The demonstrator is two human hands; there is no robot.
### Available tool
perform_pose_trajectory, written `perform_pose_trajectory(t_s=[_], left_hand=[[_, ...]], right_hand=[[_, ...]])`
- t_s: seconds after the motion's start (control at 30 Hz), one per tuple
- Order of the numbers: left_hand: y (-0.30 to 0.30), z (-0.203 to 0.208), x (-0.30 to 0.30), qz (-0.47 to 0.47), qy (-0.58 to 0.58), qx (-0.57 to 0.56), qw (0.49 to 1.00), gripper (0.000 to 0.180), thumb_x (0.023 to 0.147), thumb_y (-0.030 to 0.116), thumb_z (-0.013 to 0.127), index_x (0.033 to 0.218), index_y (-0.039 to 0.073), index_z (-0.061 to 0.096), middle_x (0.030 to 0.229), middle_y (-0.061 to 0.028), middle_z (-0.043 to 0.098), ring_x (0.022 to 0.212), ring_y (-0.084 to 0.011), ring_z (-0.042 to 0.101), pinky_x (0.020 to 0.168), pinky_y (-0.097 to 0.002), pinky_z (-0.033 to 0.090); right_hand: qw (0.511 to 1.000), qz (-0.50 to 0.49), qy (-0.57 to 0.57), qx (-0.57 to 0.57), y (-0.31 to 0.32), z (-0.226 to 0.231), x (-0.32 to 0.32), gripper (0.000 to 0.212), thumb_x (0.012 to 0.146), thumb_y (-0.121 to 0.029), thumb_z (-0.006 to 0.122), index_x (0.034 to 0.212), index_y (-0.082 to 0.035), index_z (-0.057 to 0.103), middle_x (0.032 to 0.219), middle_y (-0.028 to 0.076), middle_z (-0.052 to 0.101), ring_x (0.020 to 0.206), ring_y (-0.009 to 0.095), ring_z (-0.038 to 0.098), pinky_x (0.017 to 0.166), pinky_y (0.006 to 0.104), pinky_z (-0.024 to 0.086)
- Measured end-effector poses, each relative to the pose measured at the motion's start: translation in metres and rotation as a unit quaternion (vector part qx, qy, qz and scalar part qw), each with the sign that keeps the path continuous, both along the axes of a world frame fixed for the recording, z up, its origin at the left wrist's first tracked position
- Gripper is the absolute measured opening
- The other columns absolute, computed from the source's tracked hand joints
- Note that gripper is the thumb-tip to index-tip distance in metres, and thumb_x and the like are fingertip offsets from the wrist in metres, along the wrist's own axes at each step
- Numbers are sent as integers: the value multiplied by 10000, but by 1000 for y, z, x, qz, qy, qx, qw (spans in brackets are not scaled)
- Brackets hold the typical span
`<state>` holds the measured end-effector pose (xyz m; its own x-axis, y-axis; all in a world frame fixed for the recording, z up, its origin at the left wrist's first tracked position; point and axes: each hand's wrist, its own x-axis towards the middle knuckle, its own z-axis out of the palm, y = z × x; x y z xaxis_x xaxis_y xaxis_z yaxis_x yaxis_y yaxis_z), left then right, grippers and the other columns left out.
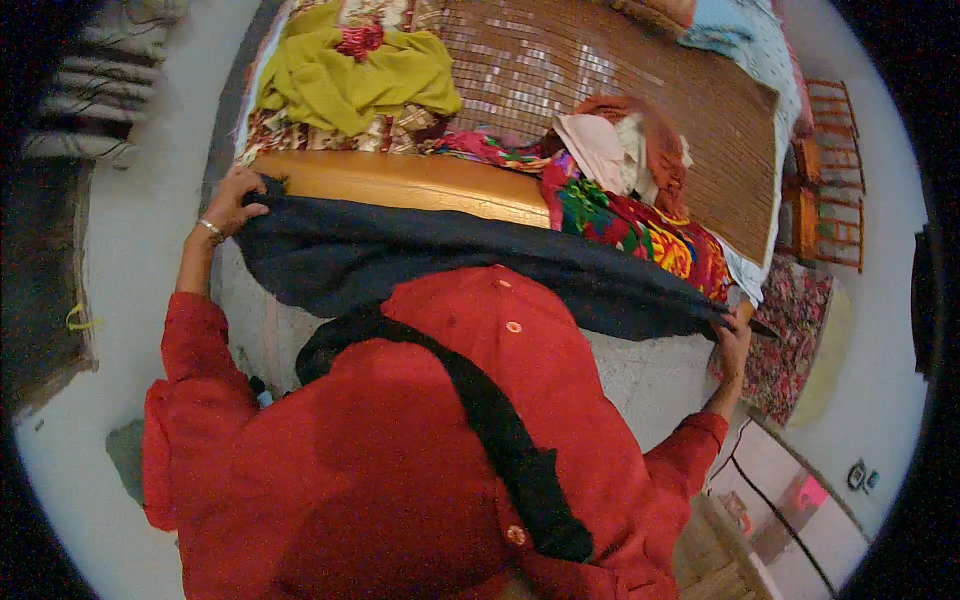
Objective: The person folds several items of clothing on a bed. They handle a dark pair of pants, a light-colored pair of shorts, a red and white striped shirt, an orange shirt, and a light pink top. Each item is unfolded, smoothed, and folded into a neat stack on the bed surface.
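Observation:
A long dark cloth [440, 245], near black, is stretched in front of my waist from one hand to the other. At its left end my left hand [236, 203], with a bracelet at the wrist, pinches a corner. My right hand [734, 343] grips the opposite end, lower and nearer to me. Between them the cloth hangs in soft folds, with its upper edge nearly straight. Just beyond it lies a heap of brightly patterned red, green and yellow fabric [645, 230], with pale pink and rust-coloured garments [600, 150] on top.
Ahead stands a bed with a brown slatted mat [720, 120] and a shiny golden-brown front edge [400, 182]. An olive-green cloth [350, 75] lies crumpled at its far left. To the right are a wooden chair [830, 225] and a floral cloth [785, 350].

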<state>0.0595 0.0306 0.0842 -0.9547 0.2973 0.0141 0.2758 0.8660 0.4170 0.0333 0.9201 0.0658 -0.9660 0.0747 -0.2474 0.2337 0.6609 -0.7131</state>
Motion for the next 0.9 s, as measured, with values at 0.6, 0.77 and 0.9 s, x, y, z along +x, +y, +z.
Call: perform_pose_trajectory(t_s=[0.6, 0.77, 0.9], left_hand=[[34, 55, 19, 114, -231, -64, 964, 222, 662, 53, 680, 815, 69, 521, 766, -111, 538, 813, -306, 553, 703, -407, 437], [26, 25, 67, 27, -115, 81, 990, 186, 706, 104, 654, 765, 83, 479, 1091, -202, 492, 968, -357, 527, 732, -432, 449], [56, 14, 109, -2, -99, 43, 994, 256, 662, 144, 719, 827, 90, 531, 1385, -229, 212, 1187, -426, 359, 946, -440, 364]], right_hand=[[984, 137, 74, 82, 39, -25, -11, 157, 711, -17, 555, 847, 60, 570, 905, 101, 563, 865, 217, 544, 781, 293, 414], [997, 67, -8, 45, 35, -29, -14, 124, 740, -25, 545, 828, 56, 577, 852, 85, 529, 827, 201, 524, 754, 292, 411], [995, 91, 6, 33, 51, -36, -13, 134, 767, -31, 550, 859, 56, 594, 875, 75, 545, 839, 195, 529, 751, 290, 413]])
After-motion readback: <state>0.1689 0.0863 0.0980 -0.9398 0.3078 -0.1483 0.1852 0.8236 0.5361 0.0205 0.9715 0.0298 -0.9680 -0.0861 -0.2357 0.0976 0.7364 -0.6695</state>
